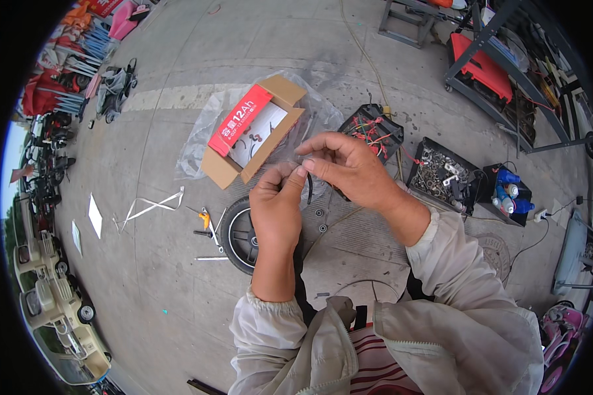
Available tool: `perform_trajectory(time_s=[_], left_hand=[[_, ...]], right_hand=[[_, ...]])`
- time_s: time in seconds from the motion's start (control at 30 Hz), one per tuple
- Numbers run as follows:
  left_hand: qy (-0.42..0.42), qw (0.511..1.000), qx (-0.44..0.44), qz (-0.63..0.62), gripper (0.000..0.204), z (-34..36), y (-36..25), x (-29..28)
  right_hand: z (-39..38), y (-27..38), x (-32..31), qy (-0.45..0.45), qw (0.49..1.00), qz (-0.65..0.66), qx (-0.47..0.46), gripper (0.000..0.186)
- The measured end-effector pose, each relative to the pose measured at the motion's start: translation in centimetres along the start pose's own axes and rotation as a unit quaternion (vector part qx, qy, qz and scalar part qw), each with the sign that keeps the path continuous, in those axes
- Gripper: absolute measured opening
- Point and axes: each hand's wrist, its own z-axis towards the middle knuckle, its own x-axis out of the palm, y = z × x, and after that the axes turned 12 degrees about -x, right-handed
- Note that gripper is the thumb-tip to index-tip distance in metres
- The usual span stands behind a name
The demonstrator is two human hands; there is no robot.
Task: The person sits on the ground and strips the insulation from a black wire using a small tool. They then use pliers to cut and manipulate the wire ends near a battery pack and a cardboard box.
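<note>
My left hand (276,203) and my right hand (354,166) meet in front of me, above the floor. Thumb and fingers of the left one are pinched together, and the right thumb tip touches them. My right forefinger curls over from above. Whatever sits between the fingertips is too small and hidden to name. Just below them a short black curved strip (310,188) shows; whether it hangs from my fingers or lies on the floor I cannot tell. Under my left wrist lies a small wheel with a black tyre (233,236).
Beyond my hands, an open cardboard box (229,170) rests on clear plastic sheeting (194,146). To the right stand a tray of wires (374,133), a bin of metal parts (443,172) and a box of bottles (509,193). An orange-handled screwdriver (205,218) and two bearings (321,220) lie nearby.
</note>
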Motion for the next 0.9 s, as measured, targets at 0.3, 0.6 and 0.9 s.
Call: perform_trajectory(time_s=[0.3, 0.6, 0.9], left_hand=[[0.007, 0.996, 0.031, 0.080, 0.013, -0.3, 0.0, 0.4], [0.044, 0.997, -0.060, -0.020, 0.016, -0.1, 0.2, 0.4], [0.030, 0.997, -0.058, -0.044, 0.014, 0.2, 0.4, 0.0]], right_hand=[[0.1, 0.7, -0.4, 0.011, 0.999, -0.028, 0.033, 0.015], [0.0, 0.0, -0.7, -0.048, 0.992, 0.097, 0.066, 0.015], [0.4, 1.2, -0.6, -0.006, 0.898, -0.343, -0.275, 0.017]])
